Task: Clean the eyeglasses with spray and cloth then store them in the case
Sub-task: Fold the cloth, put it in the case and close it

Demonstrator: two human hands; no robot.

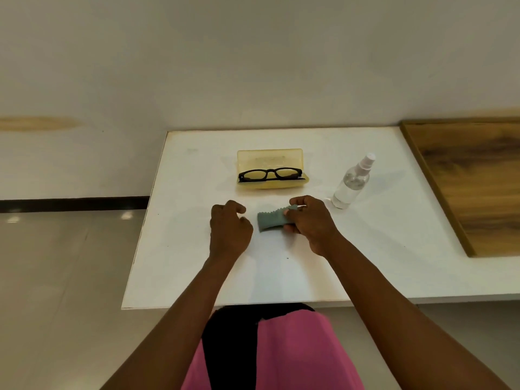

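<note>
Black-framed eyeglasses point(270, 174) lie folded in the bottom half of an open yellow translucent case point(270, 156) at the middle of the white table point(197, 249). A clear spray bottle point(351, 184) with a white nozzle stands to the case's right. A folded grey-green cloth point(270, 220) with a zigzag edge sits just in front of the case, and my right hand point(309, 220) pinches its right end. My left hand point(229, 226) hovers left of the cloth, fingers loosely curled, holding nothing.
A wood-grain board point(472, 178) lies along the table's right side. The table's left edge drops to a tiled floor point(56, 263). A white wall rises right behind the table.
</note>
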